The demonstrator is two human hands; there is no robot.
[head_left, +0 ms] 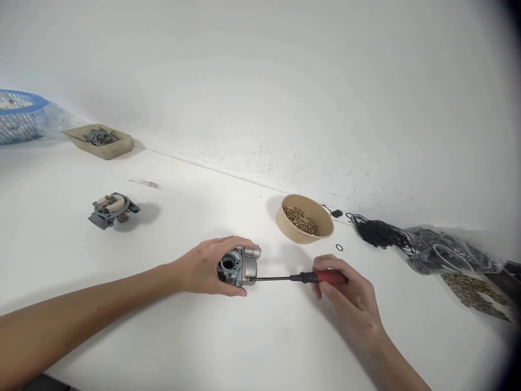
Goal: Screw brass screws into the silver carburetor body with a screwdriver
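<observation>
My left hand [207,266] is closed around a grey metal carburetor [243,266], which lies on the white table with its round bore facing up toward me. In my right hand [352,293] is a screwdriver [329,277] with a red and black handle, gripped between thumb and fingers. Its dark shaft runs level to the left, and the tip meets the near edge of the carburetor's bowl. Whether a screw sits under the tip is too small to make out. A second carburetor [112,209], with a cream float showing, stands apart at the left.
Beyond my hands stands a tan bowl [285,222] of small brass screws. A black O-ring [339,247] lies beside it. Farther right are black rings [378,233] in a heap and bagged parts [456,250]. A tray [122,145] and blue basket [24,111] stand back left, along the wall.
</observation>
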